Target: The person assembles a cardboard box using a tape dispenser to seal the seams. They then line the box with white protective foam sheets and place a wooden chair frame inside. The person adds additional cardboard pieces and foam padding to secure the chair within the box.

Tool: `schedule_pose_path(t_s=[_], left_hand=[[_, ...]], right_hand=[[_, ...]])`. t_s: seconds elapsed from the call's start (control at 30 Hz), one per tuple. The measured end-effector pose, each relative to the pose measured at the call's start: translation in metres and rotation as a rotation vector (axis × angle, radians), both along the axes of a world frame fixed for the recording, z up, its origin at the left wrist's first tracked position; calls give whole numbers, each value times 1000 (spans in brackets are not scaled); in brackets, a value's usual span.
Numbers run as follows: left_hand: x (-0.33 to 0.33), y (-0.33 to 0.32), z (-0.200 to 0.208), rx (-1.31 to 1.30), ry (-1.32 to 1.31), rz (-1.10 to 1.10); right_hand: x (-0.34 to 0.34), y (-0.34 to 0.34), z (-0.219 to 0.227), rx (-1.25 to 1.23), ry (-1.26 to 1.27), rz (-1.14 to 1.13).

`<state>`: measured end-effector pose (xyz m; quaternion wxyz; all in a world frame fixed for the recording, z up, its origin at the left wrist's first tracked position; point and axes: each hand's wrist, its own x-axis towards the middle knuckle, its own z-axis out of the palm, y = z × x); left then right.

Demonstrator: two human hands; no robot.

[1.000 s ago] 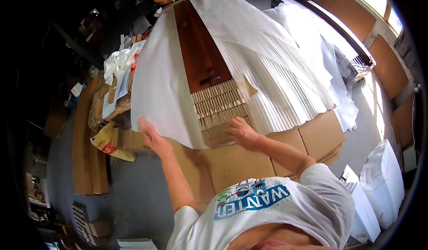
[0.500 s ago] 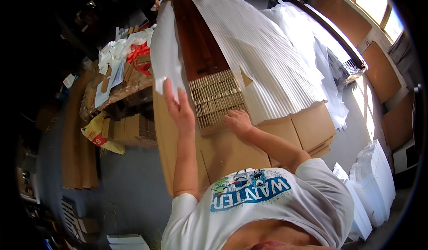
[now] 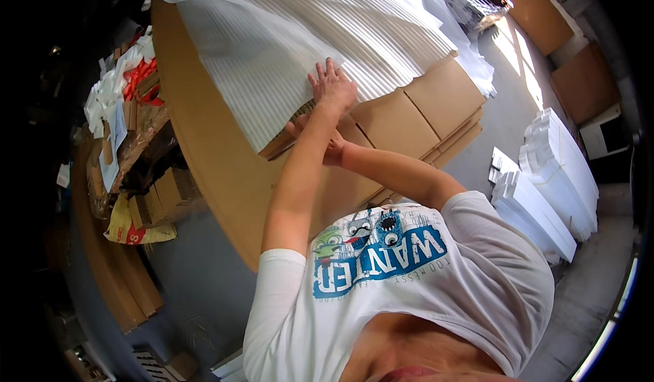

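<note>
My left hand (image 3: 334, 90) lies with fingers spread on a white ribbed foam sheet (image 3: 252, 68), near its close edge. Just below it my right hand (image 3: 330, 145) is partly hidden by my left forearm, which crosses over it. Its visible fingers stretch out against the end of a honeycomb cardboard block (image 3: 302, 112). Most of that block is under the foam, and its near edge shows beside my hands. Brown cardboard sheets (image 3: 225, 119) lie stacked beneath the foam.
White foam boards (image 3: 555, 171) stand on the floor at right. Brown panels (image 3: 586, 82) lean at the far right. At left, a bench holds white scraps and red material (image 3: 139, 75). A yellow sack (image 3: 129, 225) and long brown boards (image 3: 122, 273) are below it.
The foam's left part has been folded over the dark brown panel and honeycomb block. My left hand moved right onto the foam; my right hand shifted to the block's end. The view tilted.
</note>
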<state>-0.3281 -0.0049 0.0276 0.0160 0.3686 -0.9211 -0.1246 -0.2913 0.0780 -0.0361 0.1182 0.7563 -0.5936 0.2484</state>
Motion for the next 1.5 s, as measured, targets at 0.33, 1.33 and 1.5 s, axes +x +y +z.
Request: schedule_pose_path(t_s=[0.33,1.33,1.5], left_hand=[[-17,-1,-26,-470,-574,-95],[-548,33,-99,-782,375,1264],[-926,120,-118,-314,628,39]], right_hand=[[-97,151,21,113,-443,296],[-975,736,-51,1111,-697,-1369],[-1100,737,-69,870,-1094,-1435]])
